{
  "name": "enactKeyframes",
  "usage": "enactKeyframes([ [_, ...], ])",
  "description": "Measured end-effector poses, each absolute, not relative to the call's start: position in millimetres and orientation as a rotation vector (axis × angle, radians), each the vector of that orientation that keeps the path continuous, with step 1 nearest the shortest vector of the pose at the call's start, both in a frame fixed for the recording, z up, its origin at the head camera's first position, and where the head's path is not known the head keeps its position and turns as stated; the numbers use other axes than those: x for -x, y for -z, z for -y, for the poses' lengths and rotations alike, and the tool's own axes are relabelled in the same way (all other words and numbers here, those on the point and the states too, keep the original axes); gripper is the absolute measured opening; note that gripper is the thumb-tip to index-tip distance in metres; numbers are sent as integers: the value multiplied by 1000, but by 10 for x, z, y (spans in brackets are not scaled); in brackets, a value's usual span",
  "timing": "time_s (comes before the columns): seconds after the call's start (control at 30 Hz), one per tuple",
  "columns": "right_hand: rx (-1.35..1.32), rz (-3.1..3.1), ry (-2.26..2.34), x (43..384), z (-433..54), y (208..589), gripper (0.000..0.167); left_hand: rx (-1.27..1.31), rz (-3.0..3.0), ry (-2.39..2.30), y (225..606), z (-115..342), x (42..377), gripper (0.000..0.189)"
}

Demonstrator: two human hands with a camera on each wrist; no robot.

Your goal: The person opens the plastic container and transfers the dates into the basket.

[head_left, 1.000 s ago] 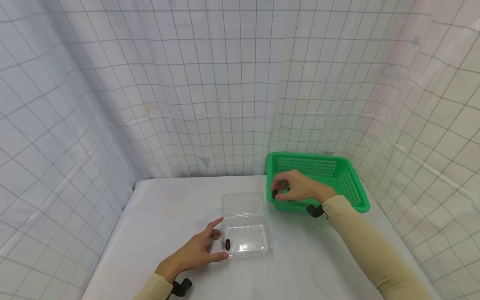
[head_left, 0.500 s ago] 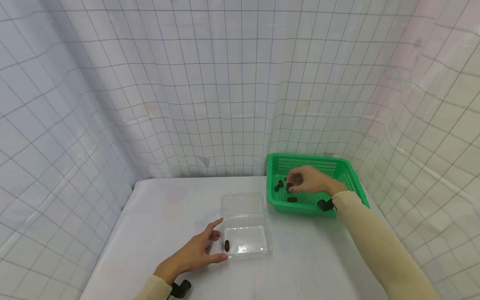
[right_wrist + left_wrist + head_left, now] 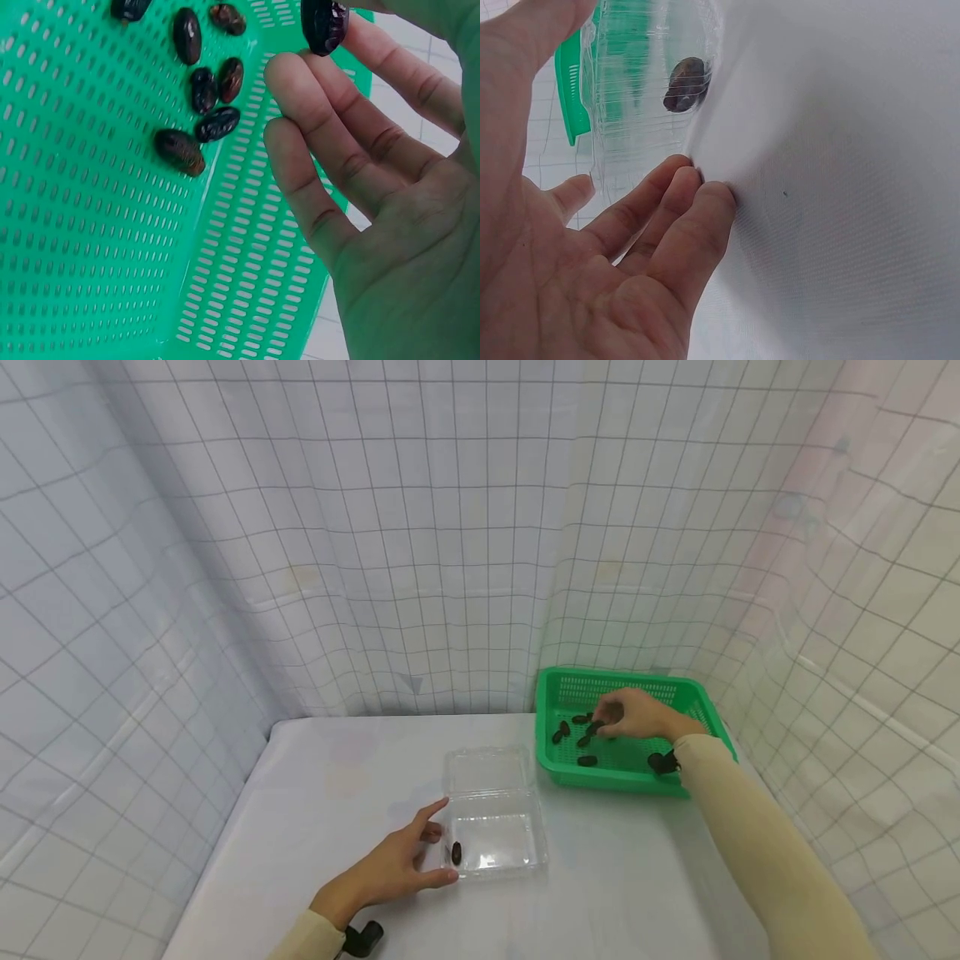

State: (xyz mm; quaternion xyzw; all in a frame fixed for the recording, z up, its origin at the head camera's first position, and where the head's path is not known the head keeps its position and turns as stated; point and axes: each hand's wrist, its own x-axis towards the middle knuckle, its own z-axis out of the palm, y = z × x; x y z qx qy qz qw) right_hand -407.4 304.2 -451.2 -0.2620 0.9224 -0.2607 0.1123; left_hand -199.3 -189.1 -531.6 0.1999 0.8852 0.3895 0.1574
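Note:
My right hand (image 3: 637, 714) is over the green basket (image 3: 615, 783), pinching a dark, wrinkled date (image 3: 325, 27) between thumb and fingers. Below it, several more dates (image 3: 180, 150) lie scattered on the basket floor. To the left, a clear plastic clamshell box (image 3: 498, 839) stands with its lid (image 3: 486, 768) laid back. One date (image 3: 456, 853) sits inside by the box's left wall; the left wrist view shows this date (image 3: 686, 85) through the plastic. At that wall my left hand (image 3: 386, 864) is spread, its fingertips (image 3: 718, 193) low beside the box and on the cloth.
The table has a white cloth (image 3: 337, 793). White grid-patterned curtains (image 3: 420, 568) enclose it at the back and on both sides. The basket stands at the back right, near the right-hand curtain.
My right hand has moved from the basket's left rim rightward and back over its inside, still holding a date. More dates in the basket show now. The left hand stays in place.

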Motion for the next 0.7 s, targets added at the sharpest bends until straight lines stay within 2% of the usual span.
enactKeyframes([
  [0.3, 703, -2740, 707, 4111, -3101, 4522, 24, -568, -2541, -1104, 5298, 1879, 1986, 115],
  [0.7, 639, -2763, 629, 4124, -3064, 4550, 33, -567, -2548, -1114, 5336, 1894, 1973, 116],
])
